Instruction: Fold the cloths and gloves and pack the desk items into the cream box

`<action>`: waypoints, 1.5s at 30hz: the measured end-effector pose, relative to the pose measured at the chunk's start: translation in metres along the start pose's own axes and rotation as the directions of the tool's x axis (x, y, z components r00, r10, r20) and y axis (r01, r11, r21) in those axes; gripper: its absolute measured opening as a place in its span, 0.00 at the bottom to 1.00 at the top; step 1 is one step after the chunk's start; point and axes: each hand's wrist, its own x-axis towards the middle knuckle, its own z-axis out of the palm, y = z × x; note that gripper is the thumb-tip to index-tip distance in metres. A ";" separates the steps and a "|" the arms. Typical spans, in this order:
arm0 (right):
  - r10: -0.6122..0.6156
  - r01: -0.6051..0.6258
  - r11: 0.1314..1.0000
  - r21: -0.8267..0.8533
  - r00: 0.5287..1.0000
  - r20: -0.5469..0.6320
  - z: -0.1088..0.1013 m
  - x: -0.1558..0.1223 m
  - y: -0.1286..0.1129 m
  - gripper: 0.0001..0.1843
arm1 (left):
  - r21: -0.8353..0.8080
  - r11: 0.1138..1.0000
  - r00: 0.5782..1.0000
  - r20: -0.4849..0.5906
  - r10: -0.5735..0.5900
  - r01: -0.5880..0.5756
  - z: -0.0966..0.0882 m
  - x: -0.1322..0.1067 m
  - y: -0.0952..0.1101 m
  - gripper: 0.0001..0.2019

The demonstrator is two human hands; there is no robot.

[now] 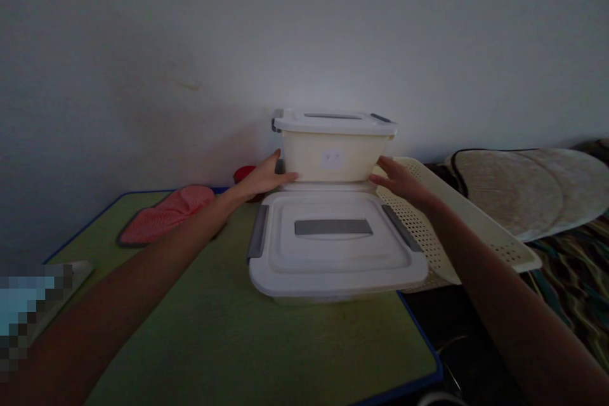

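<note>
A cream storage box with a white lid and grey clips is near the wall, a small pale label on its front. My left hand grips its lower left side, thumb along the front bottom edge. On the opposite side, my right hand holds the lower right corner, thumb also toward the front. A white strip shows just under this box; I cannot tell what it belongs to. Closer to me, a second lidded box with a grey handle and grey side clips stands on the green table.
A pink cloth lies at the back left, and a red object is partly hidden behind my left hand. A perforated cream basket stands to the right, with a beige cushion beyond it. A pixelated patch covers the left edge.
</note>
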 end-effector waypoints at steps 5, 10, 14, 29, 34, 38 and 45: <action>0.002 -0.007 0.999 0.048 0.995 0.103 0.014 0.011 0.007 0.17 | -0.025 0.999 0.999 0.044 0.029 -0.028 0.008 0.009 -0.008 0.32; 0.007 -0.013 0.997 0.071 0.997 0.082 0.013 0.006 0.000 0.16 | -0.012 0.999 0.999 0.004 0.051 -0.051 0.004 0.003 -0.003 0.29; 0.006 -0.010 0.996 0.094 0.999 0.039 0.006 -0.006 -0.022 0.15 | -0.061 0.989 0.990 -0.027 0.135 -0.137 -0.002 -0.008 0.008 0.27; 0.122 -0.122 0.989 0.077 0.992 0.004 -0.001 -0.116 -0.081 0.14 | -0.057 0.998 0.991 -0.128 -0.031 0.024 0.009 -0.120 0.053 0.28; 0.139 -0.139 0.984 0.109 0.990 0.006 -0.001 -0.132 -0.084 0.16 | -0.093 0.995 0.989 -0.134 -0.057 0.045 0.012 -0.135 0.054 0.29; 0.153 -0.147 0.973 0.179 0.988 -0.021 0.001 -0.141 -0.082 0.20 | -0.127 0.991 0.989 -0.138 -0.055 0.037 0.014 -0.143 0.055 0.31; 0.103 -0.091 0.986 0.138 0.991 -0.082 0.012 -0.155 -0.067 0.25 | -0.157 0.988 0.988 -0.154 -0.016 -0.008 0.023 -0.156 0.046 0.39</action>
